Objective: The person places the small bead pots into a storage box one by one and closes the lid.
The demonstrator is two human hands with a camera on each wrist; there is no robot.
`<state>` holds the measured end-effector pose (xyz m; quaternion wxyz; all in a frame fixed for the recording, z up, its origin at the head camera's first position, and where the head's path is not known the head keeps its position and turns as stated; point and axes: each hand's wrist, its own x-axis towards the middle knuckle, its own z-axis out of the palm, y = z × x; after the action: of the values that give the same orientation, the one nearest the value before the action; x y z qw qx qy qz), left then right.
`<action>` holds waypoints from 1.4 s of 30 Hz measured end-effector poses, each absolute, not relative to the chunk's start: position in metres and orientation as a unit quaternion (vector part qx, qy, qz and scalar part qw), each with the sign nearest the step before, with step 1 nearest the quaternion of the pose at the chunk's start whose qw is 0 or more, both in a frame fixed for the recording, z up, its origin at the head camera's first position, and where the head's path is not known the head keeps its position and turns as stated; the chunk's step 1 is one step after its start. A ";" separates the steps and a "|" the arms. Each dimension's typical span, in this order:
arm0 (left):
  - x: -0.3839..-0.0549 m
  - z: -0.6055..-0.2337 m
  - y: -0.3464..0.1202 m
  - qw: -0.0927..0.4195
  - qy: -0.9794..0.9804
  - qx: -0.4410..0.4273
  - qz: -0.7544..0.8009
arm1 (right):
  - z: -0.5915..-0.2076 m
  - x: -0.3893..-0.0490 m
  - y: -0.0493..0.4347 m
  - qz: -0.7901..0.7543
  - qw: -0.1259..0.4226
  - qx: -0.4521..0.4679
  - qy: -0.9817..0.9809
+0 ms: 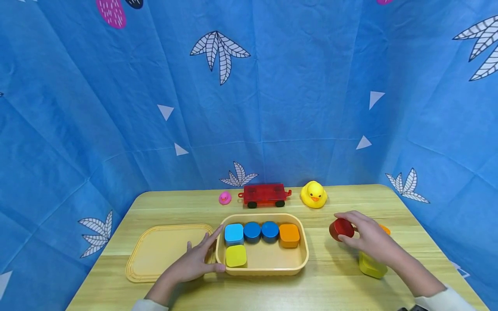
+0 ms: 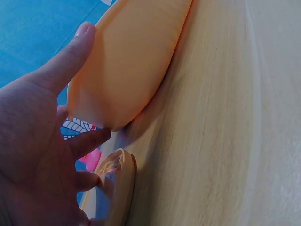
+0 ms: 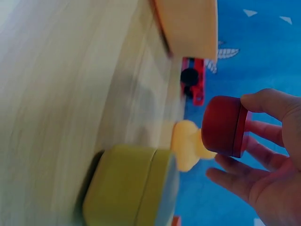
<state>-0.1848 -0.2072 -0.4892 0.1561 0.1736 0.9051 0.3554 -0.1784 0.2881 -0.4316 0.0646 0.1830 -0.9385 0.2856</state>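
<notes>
Yellow tray (image 1: 299, 259) holding five tins (image 1: 252, 232); left hand (image 1: 194, 261) flat, fingers straight against its nine-o'clock wall. Right hand (image 1: 369, 237) at three o'clock, pinching red tin (image 1: 341, 229).

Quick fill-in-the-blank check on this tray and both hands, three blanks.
The right hand holds a ____ round block above the table.
The tray holds ____ blocks.
The left hand touches the tray's ____ side.
The only block in the tray's near row is ____.

Missing words: red; five; left; yellow
</notes>
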 end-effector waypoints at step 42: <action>-0.186 -0.490 -0.208 0.156 0.904 0.180 0.354 | -0.443 -0.187 0.161 0.389 0.013 0.286 -0.876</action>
<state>-0.1858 -0.2077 -0.4900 0.1557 0.1801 0.9044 0.3542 -0.1868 0.1613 -0.4427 0.0130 0.2855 -0.8757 0.3893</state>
